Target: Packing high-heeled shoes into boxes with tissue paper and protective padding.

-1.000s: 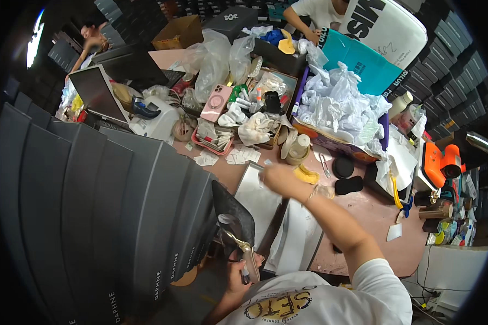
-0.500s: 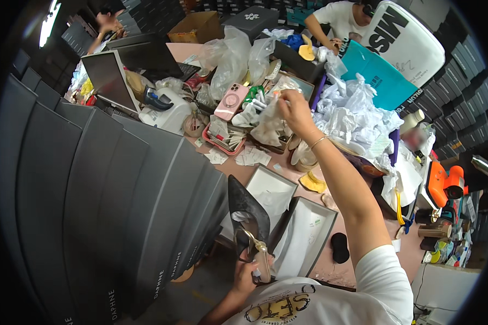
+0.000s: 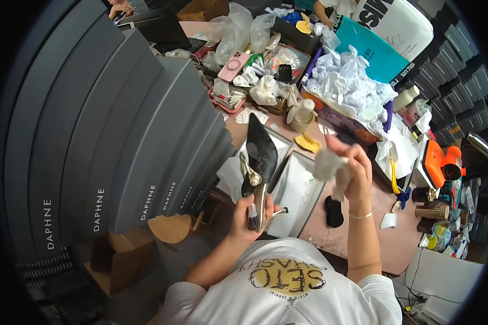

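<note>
My left hand (image 3: 244,219) is closed round the heel end of a black pointed high-heeled shoe (image 3: 262,154) with a gold-coloured ornament. The shoe's toe points away from me, above the shoe boxes. To the right, my right hand (image 3: 359,176) grips a crumpled off-white cloth (image 3: 329,166), slightly blurred, over the table and apart from the shoe. Beneath the shoe lie a grey shoe box (image 3: 319,197) with white paper inside and a second box part (image 3: 282,142), partly covered by the shoe.
Tall stacks of dark grey shoe boxes (image 3: 130,135) wall off the left. Farther back are a pink phone (image 3: 233,65), a bin of crumpled white paper (image 3: 347,86) and a jar (image 3: 302,116). A yellow sponge (image 3: 308,142) and a black oval pad (image 3: 334,211) lie on the table.
My right hand has come back from the far clutter toward me, carrying the off-white cloth. My left hand has raised the shoe slightly and turned it. The view has tilted downward.
</note>
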The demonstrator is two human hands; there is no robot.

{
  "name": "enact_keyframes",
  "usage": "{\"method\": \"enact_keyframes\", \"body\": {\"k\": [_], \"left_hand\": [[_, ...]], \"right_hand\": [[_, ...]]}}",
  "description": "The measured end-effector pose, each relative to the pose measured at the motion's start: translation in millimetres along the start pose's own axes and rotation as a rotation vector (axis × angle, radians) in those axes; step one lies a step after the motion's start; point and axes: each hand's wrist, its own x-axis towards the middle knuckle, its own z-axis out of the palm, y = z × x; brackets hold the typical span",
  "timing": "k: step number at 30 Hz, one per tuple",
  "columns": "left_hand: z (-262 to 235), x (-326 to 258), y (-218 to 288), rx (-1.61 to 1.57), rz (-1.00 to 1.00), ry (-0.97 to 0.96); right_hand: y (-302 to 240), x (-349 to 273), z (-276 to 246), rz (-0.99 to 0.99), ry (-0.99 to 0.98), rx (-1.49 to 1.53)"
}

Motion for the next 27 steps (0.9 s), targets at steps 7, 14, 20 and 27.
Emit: {"method": "enact_keyframes", "body": {"k": [7,14,20,27], "left_hand": [[5.5,1.3,-35.9,-0.434,-0.289,-0.012],[6.6,4.8,-38.8,-0.397,-0.339,-0.063],[-6.7,10.4,-33.3,-0.351,-0.237,-0.021],[-26.6,17.0,-35.7,-0.311,-0.181,-0.005]], "right_hand": [[16.0,-104.4,12.3,0.326,0.227,0.206],[18.4,-103.7,-1.2,0.471,0.134,0.274],[35.5,-19.2,-27.7,0.293,0.219,-0.219],[75.4,129.0,-63.6,-0.297,0.135,-1.089]]}}
